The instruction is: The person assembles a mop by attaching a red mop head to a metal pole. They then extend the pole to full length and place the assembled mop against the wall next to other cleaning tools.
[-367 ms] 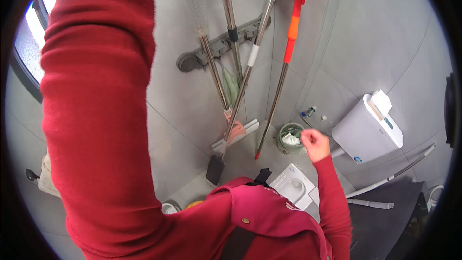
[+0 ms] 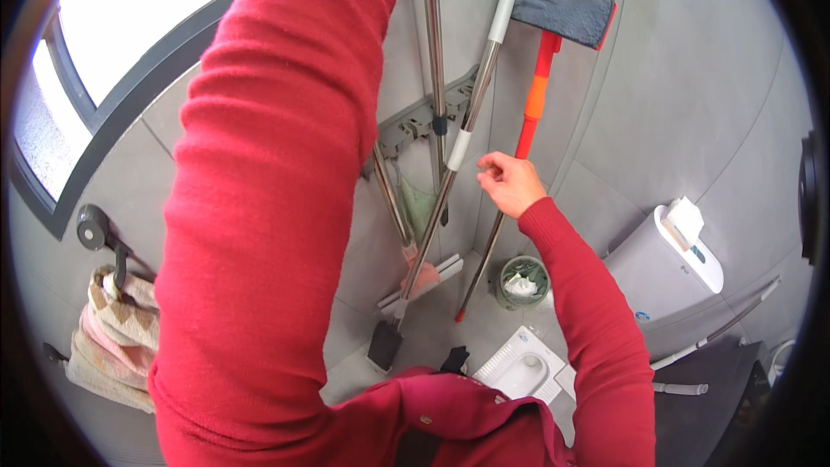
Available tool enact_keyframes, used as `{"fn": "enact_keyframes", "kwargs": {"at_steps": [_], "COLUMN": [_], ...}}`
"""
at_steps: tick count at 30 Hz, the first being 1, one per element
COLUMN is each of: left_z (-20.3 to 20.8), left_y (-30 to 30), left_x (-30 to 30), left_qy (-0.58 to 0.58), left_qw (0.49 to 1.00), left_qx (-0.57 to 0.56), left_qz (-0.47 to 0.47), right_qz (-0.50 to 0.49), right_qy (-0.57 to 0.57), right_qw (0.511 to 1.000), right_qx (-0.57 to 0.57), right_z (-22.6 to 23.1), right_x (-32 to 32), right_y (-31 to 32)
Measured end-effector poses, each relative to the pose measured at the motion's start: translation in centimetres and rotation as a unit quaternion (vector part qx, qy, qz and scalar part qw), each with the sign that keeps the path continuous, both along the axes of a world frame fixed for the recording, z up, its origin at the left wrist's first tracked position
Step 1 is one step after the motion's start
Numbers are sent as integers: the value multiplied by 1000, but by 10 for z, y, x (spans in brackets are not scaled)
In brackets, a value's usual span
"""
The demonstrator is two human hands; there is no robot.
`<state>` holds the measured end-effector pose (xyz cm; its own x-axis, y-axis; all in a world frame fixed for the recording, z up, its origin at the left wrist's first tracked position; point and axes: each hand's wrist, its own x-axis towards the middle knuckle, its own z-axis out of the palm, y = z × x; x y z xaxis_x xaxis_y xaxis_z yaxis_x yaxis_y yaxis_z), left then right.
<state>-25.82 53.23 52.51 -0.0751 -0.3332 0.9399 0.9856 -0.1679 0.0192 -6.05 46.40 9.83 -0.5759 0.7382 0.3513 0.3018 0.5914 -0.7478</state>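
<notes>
My left arm, in a red sleeve [image 2: 268, 164], reaches up past the top edge, so my left hand is out of view. My right hand [image 2: 512, 183] is raised in the middle, its fingers loosely curled with a gap at the thumb and nothing visible in them. It is nearest to the red and orange pole [image 2: 534, 97] of a flat mop with a grey pad [image 2: 564, 14]. Left of that hand leans a steel pole with a white grip [image 2: 506, 2]. Further steel poles [image 2: 435, 43] stand by a grey wall holder [image 2: 406, 131].
A bin [image 2: 522, 301] with white paper in it stands in the corner. Below it is a squat toilet [image 2: 510, 363]; a grey cistern [image 2: 661, 272] with tissues [image 2: 683, 220] hangs at right. At left are a window frame [image 2: 138, 91] and a towel [image 2: 108, 337] on a hook.
My right hand has risen and moved left, from beside the bin to near the mop pole. My left arm appears further right, covering the bubble-wrapped pole top. The view has shifted, showing more window and towel.
</notes>
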Motion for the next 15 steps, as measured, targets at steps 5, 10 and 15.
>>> {"fn": "enact_keyframes", "kwargs": {"at_steps": [5, 10, 15], "left_z": [-43, -14, -14], "left_y": [-8, 9, 5], "left_x": [16, -22, -8], "left_qy": [-89, 138, 151], "left_qw": [977, 814, 797], "left_qx": [-23, -173, -177], "left_qz": [-193, 536, 558], "right_qz": [-17, 0, -76], "right_qy": [-31, 14, 71], "right_qw": [999, 1000, 994], "right_qx": [24, 19, 36], "right_z": [3, 3, -1], "right_x": [-45, -76, -72], "right_y": [36, 42, 50]}}
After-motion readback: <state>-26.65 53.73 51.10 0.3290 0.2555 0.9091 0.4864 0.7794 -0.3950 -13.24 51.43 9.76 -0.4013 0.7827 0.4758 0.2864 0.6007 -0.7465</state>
